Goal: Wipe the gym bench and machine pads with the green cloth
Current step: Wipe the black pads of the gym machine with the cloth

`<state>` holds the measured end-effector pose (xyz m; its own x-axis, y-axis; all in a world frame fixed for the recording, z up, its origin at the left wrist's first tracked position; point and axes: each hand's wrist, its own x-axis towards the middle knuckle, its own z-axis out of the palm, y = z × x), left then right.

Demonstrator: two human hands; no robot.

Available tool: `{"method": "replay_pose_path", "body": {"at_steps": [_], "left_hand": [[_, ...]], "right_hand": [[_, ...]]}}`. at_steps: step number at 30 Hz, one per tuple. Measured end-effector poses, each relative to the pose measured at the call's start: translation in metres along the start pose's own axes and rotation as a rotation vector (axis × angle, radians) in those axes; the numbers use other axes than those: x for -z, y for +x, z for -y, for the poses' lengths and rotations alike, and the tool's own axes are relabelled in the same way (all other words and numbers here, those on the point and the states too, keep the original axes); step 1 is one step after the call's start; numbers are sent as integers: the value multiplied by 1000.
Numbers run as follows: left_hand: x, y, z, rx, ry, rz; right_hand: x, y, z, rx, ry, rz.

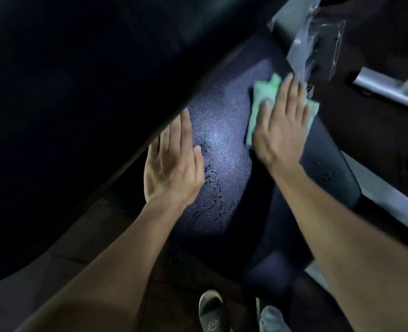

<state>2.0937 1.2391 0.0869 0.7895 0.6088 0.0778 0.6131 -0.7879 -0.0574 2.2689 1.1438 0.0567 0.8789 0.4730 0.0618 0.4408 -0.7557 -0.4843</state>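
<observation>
A dark, textured seat pad [224, 144] runs through the middle of the view, with water droplets [212, 188] scattered on its near half. My right hand [282, 125] lies flat on the green cloth [263, 97], pressing it against the pad's far right part. The cloth shows beyond my fingertips and at both sides of the hand. My left hand [174, 164] rests flat on the pad's left edge, fingers together, holding nothing. A large black back pad [90, 80] rises to the left, very dark.
Grey metal frame parts [291, 27] with a clear plastic wrap stand at the top right. A grey tube [389, 87] and a pale frame beam [389, 195] run along the right. My sandalled foot [211, 310] stands on the dark floor below.
</observation>
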Motion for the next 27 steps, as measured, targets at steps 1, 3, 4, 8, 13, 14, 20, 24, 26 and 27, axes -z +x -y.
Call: {"method": "replay_pose_path", "body": {"at_steps": [1,3,4,8,13,14,20,24,26,27], "left_hand": [[-1,0,1,-3,8,-7],[-1,1,1,-3,14,-17],[0,1,1,-2,12,-16],[-1,0,2,0,1,-39],[-3,-1,2,-14,22,-52],[-3,-2,2,-12,25,-47],[-1,-2,1,9,-48,-97],[2,-5,4,60,-147,-95],[5,-7,8,78,-237,-95],[7,-9,9,108,-283,-106]], "right_hand": [[-1,18,16,-19,5,-7],[-6,23,47,135,-14,19],[-7,12,55,273,-21,45],[2,-44,2,608,-86,181],[7,5,-12,260,-54,44],[4,26,5,206,-34,32],[3,19,38,613,-102,166],[10,-38,-15,885,-124,274],[6,-24,-5,740,-85,229],[3,-17,10,583,-58,177]]}}
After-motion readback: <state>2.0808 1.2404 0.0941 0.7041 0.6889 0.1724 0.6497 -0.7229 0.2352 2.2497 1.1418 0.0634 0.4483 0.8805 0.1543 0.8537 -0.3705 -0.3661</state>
